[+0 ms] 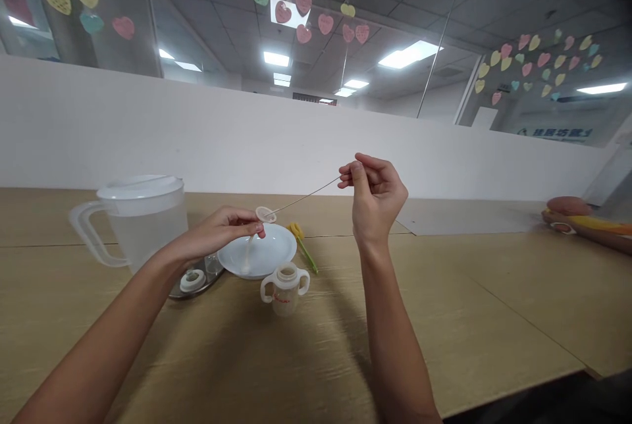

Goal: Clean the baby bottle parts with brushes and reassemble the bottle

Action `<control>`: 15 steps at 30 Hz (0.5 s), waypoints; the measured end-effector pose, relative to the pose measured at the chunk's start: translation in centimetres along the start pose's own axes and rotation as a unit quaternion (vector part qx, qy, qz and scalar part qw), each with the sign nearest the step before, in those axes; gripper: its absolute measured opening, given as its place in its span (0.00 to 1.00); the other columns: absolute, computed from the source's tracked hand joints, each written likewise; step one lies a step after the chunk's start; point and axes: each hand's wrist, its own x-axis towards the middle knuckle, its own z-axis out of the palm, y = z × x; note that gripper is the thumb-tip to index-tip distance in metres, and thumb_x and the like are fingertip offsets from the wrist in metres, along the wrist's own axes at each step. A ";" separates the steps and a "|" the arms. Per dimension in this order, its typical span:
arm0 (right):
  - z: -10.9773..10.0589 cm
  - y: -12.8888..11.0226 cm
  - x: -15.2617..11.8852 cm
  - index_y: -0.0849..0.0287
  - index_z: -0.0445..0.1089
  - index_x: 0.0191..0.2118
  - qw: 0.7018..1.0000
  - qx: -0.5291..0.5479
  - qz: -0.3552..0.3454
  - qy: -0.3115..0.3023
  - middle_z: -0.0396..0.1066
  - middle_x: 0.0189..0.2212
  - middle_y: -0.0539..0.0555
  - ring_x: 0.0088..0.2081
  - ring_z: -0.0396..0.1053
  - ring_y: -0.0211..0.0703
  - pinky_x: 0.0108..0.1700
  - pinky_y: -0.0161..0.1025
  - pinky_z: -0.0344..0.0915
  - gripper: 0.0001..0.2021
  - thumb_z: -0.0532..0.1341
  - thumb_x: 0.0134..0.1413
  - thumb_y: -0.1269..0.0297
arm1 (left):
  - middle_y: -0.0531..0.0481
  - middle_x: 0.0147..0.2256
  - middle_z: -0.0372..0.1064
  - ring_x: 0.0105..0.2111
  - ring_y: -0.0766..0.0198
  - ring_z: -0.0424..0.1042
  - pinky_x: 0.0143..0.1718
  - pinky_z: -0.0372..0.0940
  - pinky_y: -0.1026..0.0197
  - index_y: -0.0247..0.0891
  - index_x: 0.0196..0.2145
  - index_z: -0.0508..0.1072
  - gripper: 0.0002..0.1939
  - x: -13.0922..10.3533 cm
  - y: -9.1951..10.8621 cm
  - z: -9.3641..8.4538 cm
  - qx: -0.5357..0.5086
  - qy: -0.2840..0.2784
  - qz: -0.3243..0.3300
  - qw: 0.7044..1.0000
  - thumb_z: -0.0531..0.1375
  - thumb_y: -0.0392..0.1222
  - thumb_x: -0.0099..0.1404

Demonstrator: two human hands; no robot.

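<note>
My left hand (232, 225) pinches a small translucent round silicone piece (266, 214) above a white bowl (281, 249). A pale tube-like part hangs below that hand, over the bowl. My right hand (378, 197), raised to the right, grips the end of a thin wire (309, 194) between thumb and fingers. The wire slants down to the left, and its far end reaches the silicone piece; whether it passes inside I cannot tell. Just in front of the bowl stands a two-handled baby bottle (285, 292), upright with its top off.
Left of the bowl is a lidded clear pitcher (143, 226) holding liquid. A white ring cap (192, 280) lies on a metal tray (197, 292) beside it. Behind the bottle lies a yellow-headed brush (305, 249) with a green handle. Another person's arm (592, 230) rests at far right.
</note>
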 end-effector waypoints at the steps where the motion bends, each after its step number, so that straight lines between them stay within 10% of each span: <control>1: 0.0 0.0 0.0 0.58 0.67 0.34 1.000 0.001 0.000 -0.003 0.70 0.22 0.47 0.24 0.68 0.34 0.28 0.36 0.68 0.06 0.60 0.51 0.63 | 0.50 0.30 0.70 0.35 0.59 0.65 0.34 0.58 0.62 0.37 0.28 0.74 0.15 0.0 0.1 0.0 -0.005 -0.005 -0.003 1.000 0.57 0.52 0.56; 15: -0.4 0.0 0.3 0.59 0.67 0.33 0.999 -0.010 0.026 -0.028 0.70 0.21 0.47 0.24 0.67 0.34 0.28 0.36 0.67 0.07 0.61 0.50 0.62 | 0.51 0.34 0.71 0.39 0.58 0.66 0.40 0.59 0.61 0.39 0.29 0.75 0.11 -0.3 0.3 -0.2 -0.035 -0.048 -0.001 0.998 0.58 0.48 0.55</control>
